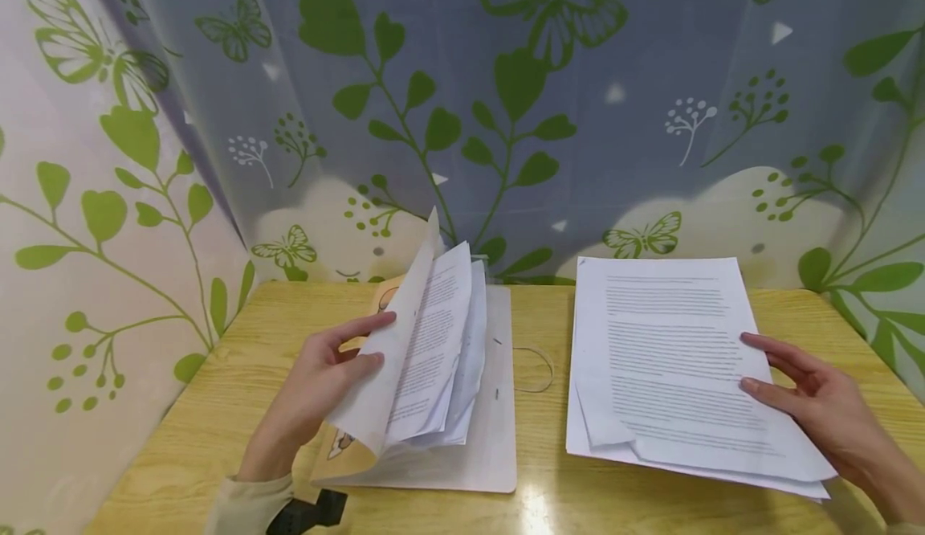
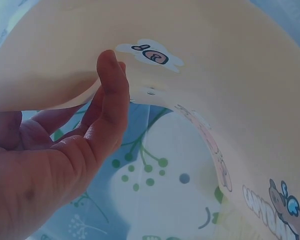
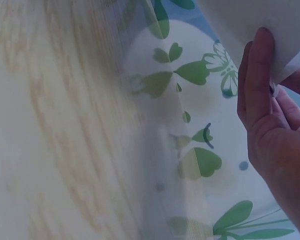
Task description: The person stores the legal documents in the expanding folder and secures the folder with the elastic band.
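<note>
On the left, a file folder with a cream, cartoon-printed outside [image 2: 215, 60] stands partly open. My left hand [image 1: 311, 386] pinches its raised cover [image 1: 383, 366], thumb on the pale inside and fingers against the printed side in the left wrist view. Several printed sheets [image 1: 437, 326] stand tilted within the folder, over its pale back panel [image 1: 495, 455]. On the right, my right hand [image 1: 817, 398] grips a stack of printed paper [image 1: 665, 342] by its right edge. The stack's lower left corner is folded. The right wrist view shows fingers against the paper's underside [image 3: 277, 20].
Both lie over a light wood table [image 1: 202, 406]. A thin cord loop [image 1: 551, 370] sticks out from the folder's right edge. Behind stands a curtain [image 1: 405, 117] with leaves and butterflies. A dark strap [image 1: 307, 512] circles the left wrist.
</note>
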`<action>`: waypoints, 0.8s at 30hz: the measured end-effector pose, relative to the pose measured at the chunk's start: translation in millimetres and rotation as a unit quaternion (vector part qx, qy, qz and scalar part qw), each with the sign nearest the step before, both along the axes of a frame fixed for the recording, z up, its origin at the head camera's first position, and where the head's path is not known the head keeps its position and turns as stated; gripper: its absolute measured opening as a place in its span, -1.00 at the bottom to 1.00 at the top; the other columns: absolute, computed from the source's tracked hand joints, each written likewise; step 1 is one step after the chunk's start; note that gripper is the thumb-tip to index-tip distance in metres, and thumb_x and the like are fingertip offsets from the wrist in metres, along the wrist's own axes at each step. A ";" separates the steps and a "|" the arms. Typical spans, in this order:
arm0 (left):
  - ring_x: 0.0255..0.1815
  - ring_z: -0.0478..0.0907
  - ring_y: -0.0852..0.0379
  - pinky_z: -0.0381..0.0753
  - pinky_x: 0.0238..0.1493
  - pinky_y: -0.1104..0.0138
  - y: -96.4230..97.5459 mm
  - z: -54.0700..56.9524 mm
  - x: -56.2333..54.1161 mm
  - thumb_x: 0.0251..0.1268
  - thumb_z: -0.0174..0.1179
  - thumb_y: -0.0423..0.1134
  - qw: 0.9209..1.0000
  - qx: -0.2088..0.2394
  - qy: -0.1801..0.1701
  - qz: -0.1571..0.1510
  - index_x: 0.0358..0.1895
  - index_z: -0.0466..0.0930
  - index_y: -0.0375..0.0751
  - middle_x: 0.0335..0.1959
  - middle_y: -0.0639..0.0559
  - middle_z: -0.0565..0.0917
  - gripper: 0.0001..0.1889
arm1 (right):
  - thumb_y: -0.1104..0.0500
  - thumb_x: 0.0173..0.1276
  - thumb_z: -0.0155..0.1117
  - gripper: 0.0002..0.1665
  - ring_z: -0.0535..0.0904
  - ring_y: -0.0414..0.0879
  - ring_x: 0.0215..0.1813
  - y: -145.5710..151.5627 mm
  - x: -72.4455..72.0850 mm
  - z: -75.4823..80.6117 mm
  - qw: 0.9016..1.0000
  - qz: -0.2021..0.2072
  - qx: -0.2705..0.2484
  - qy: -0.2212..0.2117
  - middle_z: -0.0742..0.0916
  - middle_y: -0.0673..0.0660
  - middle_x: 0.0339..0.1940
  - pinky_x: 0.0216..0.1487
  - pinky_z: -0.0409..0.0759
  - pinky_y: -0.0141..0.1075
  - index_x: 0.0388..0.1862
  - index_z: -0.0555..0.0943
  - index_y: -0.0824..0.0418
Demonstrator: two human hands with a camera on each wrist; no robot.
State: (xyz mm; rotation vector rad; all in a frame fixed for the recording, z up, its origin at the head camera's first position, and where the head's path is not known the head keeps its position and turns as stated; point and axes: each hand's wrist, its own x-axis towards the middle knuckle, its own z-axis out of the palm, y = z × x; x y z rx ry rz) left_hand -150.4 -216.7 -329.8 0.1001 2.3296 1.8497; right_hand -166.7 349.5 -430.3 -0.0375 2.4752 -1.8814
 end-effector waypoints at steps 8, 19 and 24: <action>-0.28 0.73 0.04 0.77 -0.33 0.22 0.4 -0.4 -0.2 0.45 0.12 -0.39 1.000 0.001 -0.004 0.001 0.50 0.42 -0.10 0.39 -0.29 0.45 -0.44 | 0.29 0.47 0.29 -0.28 0.71 -0.33 -0.15 -9.4 -2.0 -0.2 0.999 0.012 -0.030 -0.003 0.52 -0.46 0.15 -0.33 0.72 -0.33 0.54 0.40 -0.09; -0.26 0.74 0.02 0.78 -0.31 0.19 1.3 -2.7 -0.7 0.45 0.12 -0.40 1.000 -0.001 -0.012 0.005 0.48 0.44 -0.07 0.36 -0.28 0.47 -0.45 | 0.31 0.48 0.27 -0.31 0.74 -0.25 -0.20 -21.0 -4.1 1.6 0.998 0.022 -0.064 -0.019 0.58 -0.47 0.13 -0.33 0.73 -0.32 0.51 0.44 -0.12; -0.25 0.74 0.00 0.78 -0.30 0.18 3.0 -4.4 -1.9 0.44 0.11 -0.41 1.000 -0.003 -0.011 0.007 0.47 0.45 -0.05 0.35 -0.25 0.47 -0.45 | 0.33 0.49 0.24 -0.32 0.74 -0.21 -0.19 -27.0 -5.8 2.6 0.994 0.036 -0.099 -0.026 0.60 -0.43 0.15 -0.31 0.74 -0.31 0.51 0.45 -0.12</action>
